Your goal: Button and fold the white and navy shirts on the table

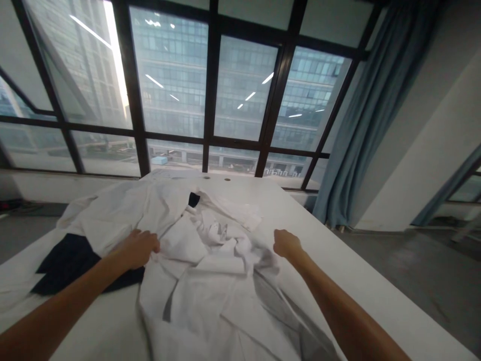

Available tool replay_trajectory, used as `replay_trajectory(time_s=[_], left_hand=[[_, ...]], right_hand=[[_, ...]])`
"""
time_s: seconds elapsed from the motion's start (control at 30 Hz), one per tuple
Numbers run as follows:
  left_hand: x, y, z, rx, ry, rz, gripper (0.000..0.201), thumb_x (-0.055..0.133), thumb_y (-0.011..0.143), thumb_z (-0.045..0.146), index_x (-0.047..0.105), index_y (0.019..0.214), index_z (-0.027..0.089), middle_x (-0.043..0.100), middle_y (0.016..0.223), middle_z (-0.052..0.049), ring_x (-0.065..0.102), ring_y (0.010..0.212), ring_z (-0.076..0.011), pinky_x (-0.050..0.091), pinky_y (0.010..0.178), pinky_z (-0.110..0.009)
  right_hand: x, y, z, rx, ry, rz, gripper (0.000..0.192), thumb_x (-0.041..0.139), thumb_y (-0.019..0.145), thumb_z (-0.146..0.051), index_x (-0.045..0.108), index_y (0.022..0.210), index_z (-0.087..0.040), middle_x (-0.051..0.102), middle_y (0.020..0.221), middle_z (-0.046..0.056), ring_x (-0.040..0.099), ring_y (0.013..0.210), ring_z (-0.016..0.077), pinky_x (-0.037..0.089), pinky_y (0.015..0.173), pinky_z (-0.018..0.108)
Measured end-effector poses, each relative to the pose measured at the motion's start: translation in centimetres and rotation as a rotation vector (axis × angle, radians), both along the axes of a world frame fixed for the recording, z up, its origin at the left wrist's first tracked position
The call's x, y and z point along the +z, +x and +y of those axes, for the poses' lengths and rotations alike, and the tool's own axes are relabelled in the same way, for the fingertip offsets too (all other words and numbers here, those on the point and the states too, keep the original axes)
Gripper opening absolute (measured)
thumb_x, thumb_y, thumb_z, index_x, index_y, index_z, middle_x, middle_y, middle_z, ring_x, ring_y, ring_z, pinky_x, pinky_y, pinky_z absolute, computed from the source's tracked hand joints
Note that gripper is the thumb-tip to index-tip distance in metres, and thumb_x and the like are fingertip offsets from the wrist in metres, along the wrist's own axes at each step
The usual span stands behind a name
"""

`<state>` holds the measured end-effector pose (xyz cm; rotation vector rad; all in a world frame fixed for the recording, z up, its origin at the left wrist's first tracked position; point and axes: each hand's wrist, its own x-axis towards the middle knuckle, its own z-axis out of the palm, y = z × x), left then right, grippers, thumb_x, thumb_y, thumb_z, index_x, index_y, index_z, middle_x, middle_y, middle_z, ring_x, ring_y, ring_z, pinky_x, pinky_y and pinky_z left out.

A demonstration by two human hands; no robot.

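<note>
One white desk [376, 281] carries one crumpled white garment [210, 281], spread across its middle, and one dark cloth [71, 260] partly tucked under the garment's left side. Two hands rest on the garment: the left hand [138, 248] has its fingers closed on a fold, the right hand [286, 243] is fisted on the fabric's right edge.

Both hands [210, 245] gripping white shirt [210, 281]
</note>
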<state>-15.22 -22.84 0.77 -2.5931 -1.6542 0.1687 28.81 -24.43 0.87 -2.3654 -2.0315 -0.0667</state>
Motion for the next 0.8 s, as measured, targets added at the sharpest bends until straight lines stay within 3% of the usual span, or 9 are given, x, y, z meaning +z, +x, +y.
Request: replay_trajectory(time_s=[0.1, 0.2, 0.27, 0.37, 0.47, 0.53, 0.6, 0.73, 0.8], left_hand=[[-0.6, 4.7, -0.4, -0.119, 0.112, -0.079, 0.034, 0.048, 0.078, 0.010, 0.070, 0.102, 0.022, 0.064, 0.110, -0.011, 0.056, 0.106, -0.0275, 0.039, 0.090, -0.043], [-2.0, 9.2, -0.6, -0.251, -0.027, -0.240, 0.030, 0.053, 0.084, 0.028, 0.067, 0.110, 0.025, 0.062, 0.113, -0.009, 0.057, 0.103, -0.0252, 0.043, 0.087, -0.037], [-2.8, 10.5, -0.4, -0.297, -0.146, -0.350, 0.028, 0.054, 0.084, 0.036, 0.068, 0.107, 0.027, 0.064, 0.107, -0.007, 0.059, 0.097, -0.0223, 0.045, 0.083, -0.032], [-2.5, 9.7, 0.0, -0.338, -0.228, -0.538, 0.031, 0.047, 0.088, 0.045, 0.070, 0.096, 0.026, 0.065, 0.094, -0.004, 0.059, 0.087, -0.0186, 0.045, 0.074, -0.025], [-0.2, 6.3, 0.5, -0.371, -0.209, -0.640, 0.039, 0.045, 0.088, 0.050, 0.069, 0.083, 0.021, 0.064, 0.091, -0.006, 0.057, 0.082, -0.0172, 0.044, 0.076, -0.025], [1.6, 2.8, 1.0, -0.364, -0.186, -0.688, 0.040, 0.048, 0.085, 0.053, 0.067, 0.075, 0.020, 0.064, 0.093, -0.006, 0.057, 0.084, -0.0170, 0.044, 0.081, -0.025], [2.6, -1.6, 1.5, -0.250, -0.098, -0.762, 0.043, 0.049, 0.080, 0.058, 0.065, 0.067, 0.021, 0.065, 0.094, -0.003, 0.057, 0.089, -0.0177, 0.043, 0.085, -0.024], [1.8, -11.3, 2.9, 0.100, 0.114, -0.777, 0.039, 0.045, 0.076, 0.059, 0.062, 0.073, 0.024, 0.064, 0.085, 0.002, 0.055, 0.076, -0.0167, 0.047, 0.074, -0.025], [0.9, -15.1, 3.5, 0.088, 0.142, -0.713, 0.035, 0.043, 0.077, 0.055, 0.060, 0.072, 0.024, 0.063, 0.083, 0.002, 0.056, 0.079, -0.0182, 0.048, 0.074, -0.027]], right_hand=[[-0.5, -5.3, -1.2, 0.368, 0.104, 0.104, 0.027, 0.055, 0.081, -0.019, 0.068, 0.105, -0.018, 0.064, 0.109, 0.015, 0.063, 0.097, 0.0257, 0.048, 0.081, 0.036], [-2.3, -10.5, -1.4, 0.807, 0.060, 0.291, 0.044, 0.062, 0.081, -0.034, 0.059, 0.124, -0.024, 0.060, 0.119, 0.009, 0.060, 0.103, 0.0225, 0.046, 0.086, 0.033], [-3.6, -12.3, -1.0, 0.871, -0.025, 0.298, 0.045, 0.064, 0.080, -0.035, 0.060, 0.124, -0.025, 0.063, 0.112, 0.008, 0.062, 0.097, 0.0223, 0.046, 0.083, 0.033], [-3.9, -11.7, 0.0, 0.904, -0.049, 0.403, 0.023, 0.062, 0.083, -0.037, 0.072, 0.095, -0.020, 0.065, 0.087, 0.006, 0.062, 0.081, 0.0189, 0.047, 0.076, 0.030], [-1.7, -7.8, 0.8, 0.912, 0.085, 0.714, 0.036, 0.058, 0.084, -0.049, 0.069, 0.080, -0.016, 0.062, 0.080, 0.006, 0.059, 0.071, 0.0154, 0.047, 0.067, 0.027], [0.3, -3.8, 1.0, 0.799, 0.122, 0.922, 0.043, 0.055, 0.083, -0.056, 0.066, 0.083, -0.014, 0.061, 0.082, 0.005, 0.056, 0.062, 0.0126, 0.046, 0.056, 0.025], [1.6, 1.0, 0.8, 0.636, 0.104, 1.047, 0.047, 0.060, 0.076, -0.061, 0.063, 0.078, -0.014, 0.058, 0.071, 0.003, 0.054, 0.056, 0.0121, 0.045, 0.051, 0.025], [0.9, 11.0, -1.0, 0.275, 0.093, 1.147, 0.047, 0.065, 0.066, -0.061, 0.063, 0.076, -0.015, 0.063, 0.072, 0.007, 0.059, 0.066, 0.0178, 0.050, 0.061, 0.031], [-0.5, 15.2, -2.3, 0.149, 0.096, 1.066, 0.040, 0.065, 0.064, -0.055, 0.066, 0.073, -0.016, 0.066, 0.076, 0.011, 0.063, 0.069, 0.0214, 0.052, 0.064, 0.035]])
